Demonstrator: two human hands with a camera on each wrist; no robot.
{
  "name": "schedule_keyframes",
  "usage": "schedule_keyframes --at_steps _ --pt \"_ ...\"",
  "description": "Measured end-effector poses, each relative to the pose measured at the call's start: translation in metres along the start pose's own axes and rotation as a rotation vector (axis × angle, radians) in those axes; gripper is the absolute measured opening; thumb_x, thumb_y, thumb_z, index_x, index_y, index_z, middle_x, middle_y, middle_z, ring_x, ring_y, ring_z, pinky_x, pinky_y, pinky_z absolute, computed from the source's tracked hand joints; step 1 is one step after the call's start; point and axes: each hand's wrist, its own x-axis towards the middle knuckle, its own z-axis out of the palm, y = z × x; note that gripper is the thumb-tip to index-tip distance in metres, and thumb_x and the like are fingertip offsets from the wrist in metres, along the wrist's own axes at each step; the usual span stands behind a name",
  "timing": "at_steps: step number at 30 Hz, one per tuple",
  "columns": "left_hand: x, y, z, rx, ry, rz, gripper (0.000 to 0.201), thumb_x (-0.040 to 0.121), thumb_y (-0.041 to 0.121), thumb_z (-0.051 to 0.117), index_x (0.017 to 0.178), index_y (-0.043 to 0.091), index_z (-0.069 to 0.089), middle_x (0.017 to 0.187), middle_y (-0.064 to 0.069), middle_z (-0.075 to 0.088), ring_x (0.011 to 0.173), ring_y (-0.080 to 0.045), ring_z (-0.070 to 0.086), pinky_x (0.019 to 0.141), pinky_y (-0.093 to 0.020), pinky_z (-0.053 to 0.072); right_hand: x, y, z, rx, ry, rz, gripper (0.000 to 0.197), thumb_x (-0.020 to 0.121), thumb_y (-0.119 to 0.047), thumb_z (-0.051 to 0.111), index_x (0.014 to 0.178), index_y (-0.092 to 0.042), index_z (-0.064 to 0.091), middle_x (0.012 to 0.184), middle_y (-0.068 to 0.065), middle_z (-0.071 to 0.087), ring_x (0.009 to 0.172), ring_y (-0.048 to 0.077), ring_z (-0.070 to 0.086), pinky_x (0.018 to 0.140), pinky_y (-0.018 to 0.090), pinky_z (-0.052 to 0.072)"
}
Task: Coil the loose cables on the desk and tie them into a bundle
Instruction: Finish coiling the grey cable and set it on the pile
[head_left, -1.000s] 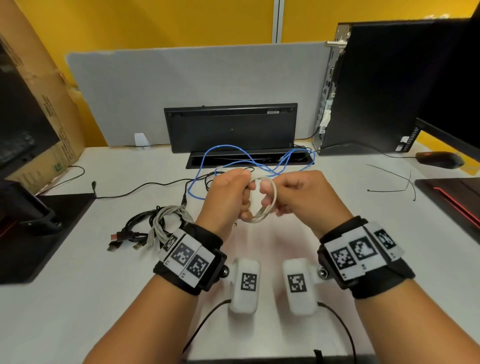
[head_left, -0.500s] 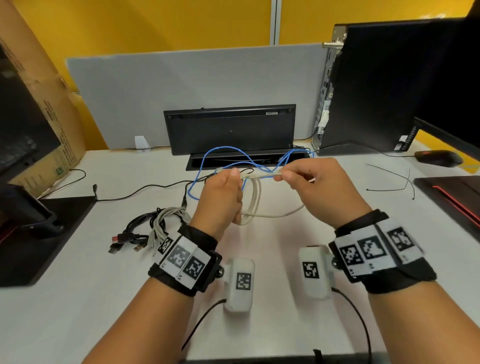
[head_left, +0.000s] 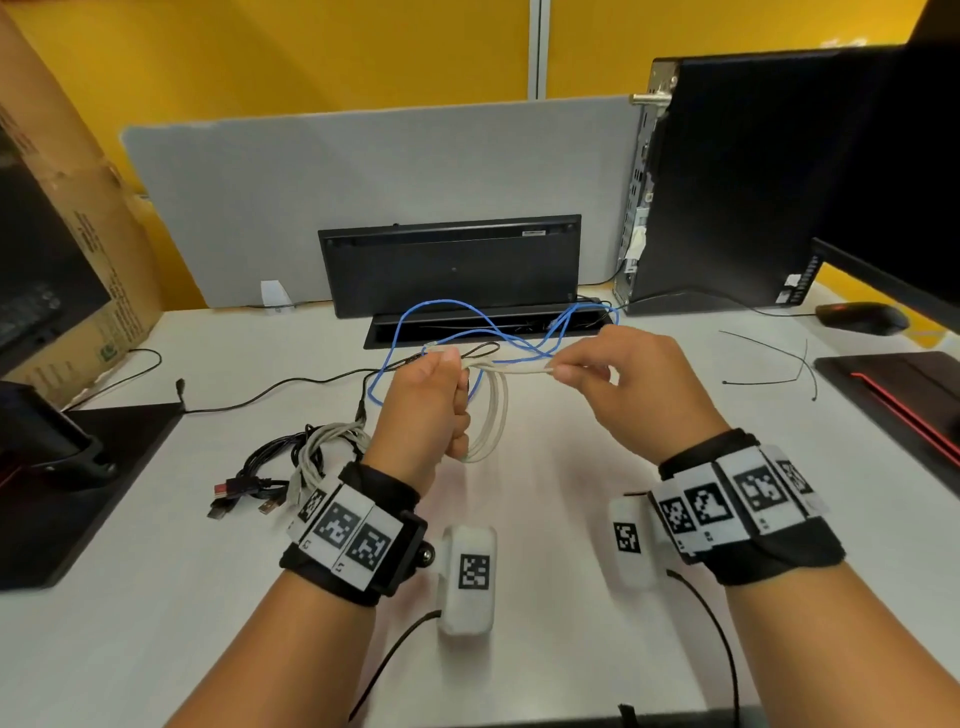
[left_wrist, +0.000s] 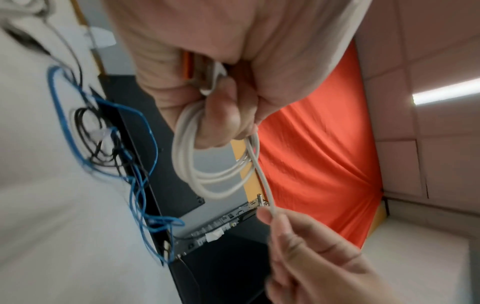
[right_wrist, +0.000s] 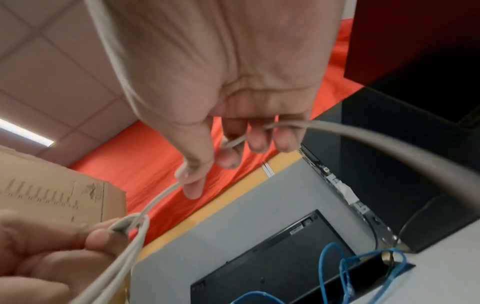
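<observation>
Cardboard box (head_left: 78, 218): stands at the far left edge of the bench (head_left: 156, 597).
Cable bundle (head_left: 291, 467): black and grey leads with USB plugs, lying on the bench just left of the left wrist.
Left hand (head_left: 423, 410): raised above the bench, grip closed round the loops of the white cable (head_left: 491, 415); several turns hang below the fist.
White cable, free end: runs level from the left fist across to the right hand.
Blue cable (head_left: 467, 322): loose loops on the bench behind both hands, in front of the black cable tray (head_left: 452, 270).
Right hand (head_left: 631, 384): thumb and forefinger pinch the white cable's straight run; the other fingers curl loosely.
Zip ties (head_left: 769, 364): thin black strands lying on the bench, right of the right hand.
</observation>
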Motion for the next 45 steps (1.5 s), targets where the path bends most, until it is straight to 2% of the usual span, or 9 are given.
schedule_keyframes --at_steps 4,9,13,23,29,34,38,42,45 --pt "-0.004 0.0 0.003 -0.239 -0.108 -0.037 0.036 0.105 0.029 0.036 0.071 0.018 0.04 0.056 0.005 0.023 0.041 -0.007 0.015 0.039 -0.014 0.017 -0.001 0.003 0.007 -0.108 0.124 -0.042 0.009 0.085 -0.021 0.072 0.088 -0.026 0.078 0.089 -0.003 0.062 0.097 0.024 0.046 0.083 0.034 0.032" --pt "-0.009 0.003 0.011 -0.482 -0.23 -0.092 0.035 0.104 0.03 0.036 0.072 0.017 0.041 0.055 0.006 0.025 0.038 -0.003 0.016 0.037 -0.013 0.015 -0.006 -0.006 0.022 0.02 0.126 -0.093 0.011 0.083 -0.007 0.071 0.087 -0.014 0.079 0.074 0.001 0.064 0.07 0.014 0.052 0.071 0.029 0.044" --pt "-0.009 0.004 0.014 -0.572 -0.233 -0.084 0.036 0.105 0.032 0.035 0.073 0.016 0.042 0.054 0.007 0.025 0.037 -0.003 0.017 0.035 -0.014 0.017 -0.01 -0.014 0.03 0.393 0.034 0.067 0.019 0.085 -0.005 0.066 0.083 -0.018 0.079 0.063 -0.004 0.069 0.057 0.014 0.062 0.059 0.023 0.051" --pt "-0.009 -0.002 0.021 -0.534 -0.11 0.012 0.037 0.105 0.03 0.034 0.072 0.014 0.042 0.055 0.004 0.026 0.038 -0.004 0.019 0.036 -0.015 0.019 -0.011 -0.025 0.017 1.077 -0.247 0.367 0.019 0.09 0.0 0.056 0.085 0.003 0.074 0.086 0.02 0.07 0.082 0.028 0.067 0.075 0.04 0.058" --pt "-0.009 0.0 0.023 -0.372 -0.048 0.092 0.037 0.105 0.031 0.034 0.074 0.014 0.043 0.062 0.003 0.037 0.042 -0.006 0.019 0.04 -0.019 0.018 -0.011 -0.028 0.016 0.903 -0.28 0.345 0.016 0.093 -0.011 0.059 0.094 0.001 0.07 0.092 0.015 0.066 0.093 0.03 0.063 0.089 0.049 0.051" --pt "-0.006 0.004 0.022 -0.281 -0.057 0.131 0.034 0.106 0.028 0.034 0.077 0.011 0.044 0.074 -0.002 0.045 0.045 -0.01 0.021 0.041 -0.022 0.021 -0.01 -0.031 0.015 1.064 -0.341 0.441 0.02 0.096 -0.014 0.049 0.083 -0.008 0.063 0.084 0.009 0.061 0.09 0.027 0.056 0.077 0.038 0.045" --pt "-0.003 0.006 0.025 -0.226 -0.11 0.154 0.034 0.105 0.028 0.035 0.079 0.01 0.046 0.06 -0.007 0.04 0.046 -0.012 0.024 0.043 -0.024 0.021 -0.008 -0.035 0.018 1.121 -0.375 0.447 0.025 0.092 -0.017 0.053 0.07 -0.016 0.067 0.079 0.011 0.065 0.085 0.029 0.061 0.073 0.036 0.044" --pt "-0.002 0.0 0.02 -0.087 -0.029 0.184 0.032 0.104 0.029 0.037 0.078 0.014 0.047 0.066 -0.013 0.047 0.047 -0.017 0.036 0.045 -0.022 0.028 -0.007 -0.031 0.015 0.637 -0.372 0.321 0.016 0.085 -0.007 0.059 0.091 -0.017 0.07 0.098 0.01 0.072 0.082 0.022 0.066 0.073 0.039 0.054" --pt "0.003 -0.002 0.013 -0.061 0.029 0.196 0.032 0.103 0.03 0.036 0.076 0.016 0.046 0.061 -0.01 0.036 0.044 -0.018 0.033 0.046 -0.021 0.027 -0.007 -0.026 0.011 0.467 -0.354 0.284 0.03 0.08 0.005 0.059 0.103 -0.012 0.067 0.094 0.006 0.066 0.063 0.014 0.063 0.055 0.029 0.055"
